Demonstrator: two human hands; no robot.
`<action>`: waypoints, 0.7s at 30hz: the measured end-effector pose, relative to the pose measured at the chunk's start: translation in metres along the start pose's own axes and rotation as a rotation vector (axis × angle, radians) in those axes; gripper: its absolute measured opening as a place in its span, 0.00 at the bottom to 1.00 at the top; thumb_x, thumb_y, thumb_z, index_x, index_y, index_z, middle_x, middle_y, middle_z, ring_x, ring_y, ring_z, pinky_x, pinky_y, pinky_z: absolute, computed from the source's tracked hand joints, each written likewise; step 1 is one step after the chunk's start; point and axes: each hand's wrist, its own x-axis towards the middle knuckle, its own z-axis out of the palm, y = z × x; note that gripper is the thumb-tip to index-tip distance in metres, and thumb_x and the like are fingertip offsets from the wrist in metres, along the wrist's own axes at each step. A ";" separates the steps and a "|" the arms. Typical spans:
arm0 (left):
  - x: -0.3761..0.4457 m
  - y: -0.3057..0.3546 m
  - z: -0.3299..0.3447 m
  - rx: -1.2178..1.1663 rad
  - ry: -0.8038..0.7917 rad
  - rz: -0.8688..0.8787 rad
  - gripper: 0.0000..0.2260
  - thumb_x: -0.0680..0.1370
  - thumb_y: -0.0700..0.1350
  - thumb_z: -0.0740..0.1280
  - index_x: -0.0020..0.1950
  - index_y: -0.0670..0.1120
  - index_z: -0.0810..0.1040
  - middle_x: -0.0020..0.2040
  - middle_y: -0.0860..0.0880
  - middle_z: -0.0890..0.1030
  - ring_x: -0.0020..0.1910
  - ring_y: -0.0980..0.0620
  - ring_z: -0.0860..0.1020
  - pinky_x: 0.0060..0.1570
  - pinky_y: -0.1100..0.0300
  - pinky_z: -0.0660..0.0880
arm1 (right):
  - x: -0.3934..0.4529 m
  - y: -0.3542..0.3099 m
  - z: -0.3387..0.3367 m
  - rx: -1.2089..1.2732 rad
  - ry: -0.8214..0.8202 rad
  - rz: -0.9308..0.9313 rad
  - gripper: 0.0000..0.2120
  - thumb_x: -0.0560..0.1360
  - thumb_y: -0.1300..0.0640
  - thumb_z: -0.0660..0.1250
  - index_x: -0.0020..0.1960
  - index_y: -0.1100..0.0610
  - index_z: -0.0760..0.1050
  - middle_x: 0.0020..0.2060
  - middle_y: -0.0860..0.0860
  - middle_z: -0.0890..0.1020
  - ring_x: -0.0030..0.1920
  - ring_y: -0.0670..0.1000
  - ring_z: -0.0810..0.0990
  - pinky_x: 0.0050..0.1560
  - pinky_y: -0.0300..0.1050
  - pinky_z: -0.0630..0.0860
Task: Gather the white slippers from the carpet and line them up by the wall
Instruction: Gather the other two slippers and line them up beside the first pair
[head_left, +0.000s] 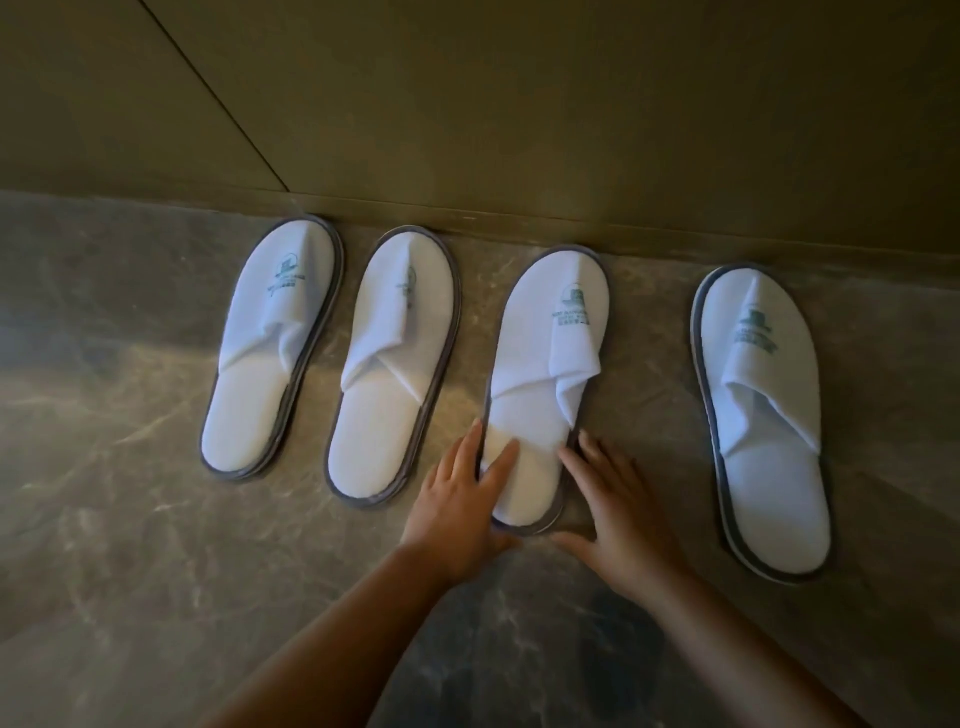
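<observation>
White third slipper (540, 384) flanked by open left hand (460, 512) and right hand (621, 512), ungripped.

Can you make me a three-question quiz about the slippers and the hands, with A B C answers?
1. How many white slippers lie by the wall?
A. two
B. four
C. six

2. Which slipper are the hands at?
A. the far left one
B. the far right one
C. the third from the left

3. Where do the slippers' toes point?
A. at the wall
B. away from the wall
C. sideways

Answers:
1 B: four slippers lie in a row on the marble floor.
2 C: the left hand and right hand flank the heel of the third slipper.
3 A: every closed toe end is next to the wall.
</observation>
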 end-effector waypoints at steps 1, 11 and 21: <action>-0.001 0.002 0.001 -0.004 0.013 -0.002 0.44 0.68 0.59 0.67 0.70 0.58 0.37 0.74 0.49 0.36 0.73 0.43 0.41 0.71 0.46 0.49 | -0.002 0.002 -0.002 -0.002 0.022 0.023 0.42 0.68 0.45 0.67 0.71 0.44 0.43 0.75 0.49 0.47 0.74 0.52 0.45 0.73 0.53 0.49; 0.008 0.019 0.013 0.040 0.001 0.053 0.40 0.71 0.54 0.66 0.70 0.60 0.38 0.74 0.50 0.34 0.70 0.39 0.32 0.69 0.38 0.46 | -0.028 0.030 -0.003 -0.233 -0.022 0.241 0.44 0.67 0.37 0.64 0.72 0.49 0.44 0.75 0.54 0.42 0.73 0.60 0.41 0.73 0.57 0.46; -0.004 0.033 0.027 -0.099 0.055 -0.092 0.37 0.72 0.51 0.64 0.69 0.61 0.40 0.74 0.52 0.35 0.72 0.38 0.39 0.69 0.40 0.52 | -0.026 0.028 -0.001 -0.198 -0.010 0.269 0.44 0.67 0.39 0.65 0.72 0.48 0.41 0.74 0.53 0.39 0.73 0.59 0.38 0.73 0.55 0.44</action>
